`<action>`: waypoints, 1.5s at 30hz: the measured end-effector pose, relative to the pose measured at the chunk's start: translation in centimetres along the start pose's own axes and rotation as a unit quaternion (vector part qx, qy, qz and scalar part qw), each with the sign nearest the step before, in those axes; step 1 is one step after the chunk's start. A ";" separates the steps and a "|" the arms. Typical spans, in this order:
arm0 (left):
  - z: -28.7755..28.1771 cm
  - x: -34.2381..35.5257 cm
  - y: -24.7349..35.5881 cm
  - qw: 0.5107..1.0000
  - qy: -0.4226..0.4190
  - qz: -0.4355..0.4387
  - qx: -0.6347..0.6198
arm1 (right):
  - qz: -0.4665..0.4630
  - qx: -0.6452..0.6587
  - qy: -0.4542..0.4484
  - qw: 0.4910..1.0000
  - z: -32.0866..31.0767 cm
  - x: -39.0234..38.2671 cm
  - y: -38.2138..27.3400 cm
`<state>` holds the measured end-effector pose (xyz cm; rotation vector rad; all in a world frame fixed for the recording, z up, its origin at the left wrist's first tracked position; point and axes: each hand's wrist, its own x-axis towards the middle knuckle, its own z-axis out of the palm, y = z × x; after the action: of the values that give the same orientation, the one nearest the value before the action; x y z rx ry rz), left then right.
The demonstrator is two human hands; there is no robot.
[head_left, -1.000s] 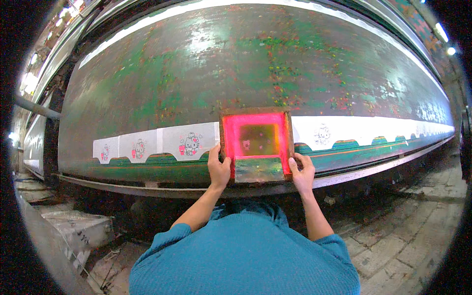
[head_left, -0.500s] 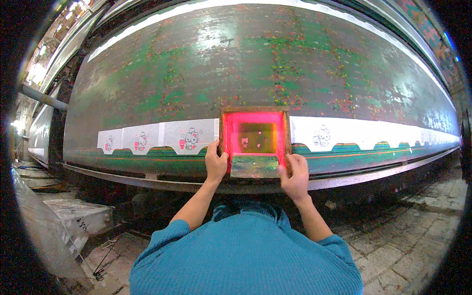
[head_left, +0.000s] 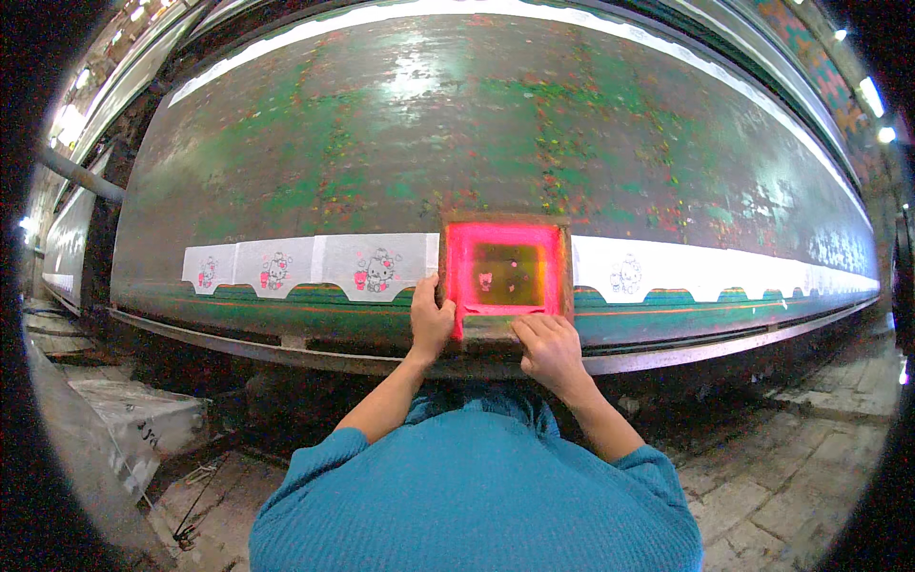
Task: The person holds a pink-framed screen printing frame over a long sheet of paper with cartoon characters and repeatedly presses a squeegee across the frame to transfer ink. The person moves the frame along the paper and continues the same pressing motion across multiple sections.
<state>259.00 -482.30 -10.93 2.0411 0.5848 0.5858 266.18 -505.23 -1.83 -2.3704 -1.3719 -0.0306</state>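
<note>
A small wooden screen-printing frame (head_left: pixel 568 267) lies at the near edge of the long table, with bright pink ink around a yellow-green mesh window (head_left: pixel 515 259). My left hand (head_left: pixel 434 317) grips the frame's left side, its thumb near the lower corner. Over the frame's near end my right hand (head_left: pixel 548 351) is closed on a flat, pale squeegee (head_left: pixel 486 327), mostly hidden by the fingers. White fabric pieces (head_left: pixel 334 250) with scalloped lower edges run along both sides. Those on the left carry cartoon cat prints with pink parts; the nearest one on the right has a grey outline print (head_left: pixel 626 275).
The long table (head_left: pixel 419 143) is stained green, red and yellow. Another white strip (head_left: pixel 362 23) follows its far edge. A metal rail (head_left: pixel 658 360) borders the near side. Down at the left is a plastic-covered block (head_left: pixel 143 419); paved floor (head_left: pixel 762 467) lies at the right.
My right hand has moved from the frame's right side to its near end, over the squeegee. The squeegee appears less tall now. My left hand stays on the frame; the whole view has shifted slightly.
</note>
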 end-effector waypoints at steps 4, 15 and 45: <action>0.0 0.0 0.2 1.000 0.015 0.019 0.007 | -0.005 -0.027 0.017 0.999 0.5 0.4 0.1; -0.3 0.0 0.1 1.000 -0.011 0.006 -0.029 | -0.004 -0.025 0.099 0.995 1.1 12.0 7.4; 15.8 -3.8 11.4 0.999 0.010 0.002 -0.034 | 0.321 0.230 0.209 0.894 -6.8 -13.3 19.2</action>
<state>267.67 -500.04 -9.37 1.9743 0.5650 0.6219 276.56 -527.06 -4.71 -2.1168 -0.3105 -0.0250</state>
